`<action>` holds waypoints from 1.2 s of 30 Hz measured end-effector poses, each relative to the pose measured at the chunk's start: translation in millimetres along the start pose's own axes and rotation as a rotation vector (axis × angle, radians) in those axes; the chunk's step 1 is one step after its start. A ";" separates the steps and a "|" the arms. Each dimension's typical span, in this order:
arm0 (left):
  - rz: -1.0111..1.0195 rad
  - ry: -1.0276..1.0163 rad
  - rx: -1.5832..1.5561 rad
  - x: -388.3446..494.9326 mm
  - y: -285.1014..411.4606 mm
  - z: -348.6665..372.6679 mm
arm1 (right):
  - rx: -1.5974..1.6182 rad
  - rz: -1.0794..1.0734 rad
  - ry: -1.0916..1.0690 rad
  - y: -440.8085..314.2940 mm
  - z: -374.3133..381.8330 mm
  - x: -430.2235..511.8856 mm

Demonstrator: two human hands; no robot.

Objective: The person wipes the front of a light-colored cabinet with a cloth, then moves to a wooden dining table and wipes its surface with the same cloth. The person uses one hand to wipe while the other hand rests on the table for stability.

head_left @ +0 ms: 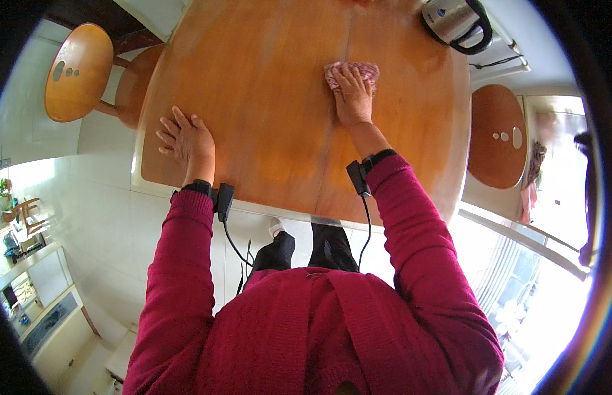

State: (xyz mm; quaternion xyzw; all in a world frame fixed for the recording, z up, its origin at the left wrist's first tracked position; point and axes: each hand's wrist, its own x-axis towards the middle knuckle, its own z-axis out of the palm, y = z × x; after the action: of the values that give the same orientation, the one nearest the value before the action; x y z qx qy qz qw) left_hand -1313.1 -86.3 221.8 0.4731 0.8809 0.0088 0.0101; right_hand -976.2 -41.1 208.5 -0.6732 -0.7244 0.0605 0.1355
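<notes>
My right hand (353,98) lies palm down on a folded pink-and-white patterned cloth (369,72), pressing it flat on the wooden tabletop (266,113). The cloth shows around my fingers, mostly beyond them and to their right. At the table's near left part, my left hand (187,139) is spread with its fingers apart and nothing in it; it seems to rest on the wood. Each wrist wears a black band with a small cabled device.
A steel electric kettle (454,22) with a black handle stands at the table's far right corner. Wooden chairs flank the table, one at the left (78,74) and one at the right (498,136). A dark cable (498,62) runs beyond the right edge.
</notes>
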 end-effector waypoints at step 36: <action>0.000 0.020 -0.048 10.3 1.6 17.6 | 0.224 0.373 0.118 135.2 -109.1 -369.9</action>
State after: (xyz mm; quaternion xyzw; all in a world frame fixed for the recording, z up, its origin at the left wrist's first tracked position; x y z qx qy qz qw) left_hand -1317.0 -76.8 204.1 0.4725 0.8806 0.0345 0.0125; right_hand -795.2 -406.7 233.8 -0.7787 -0.5669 0.1249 0.2382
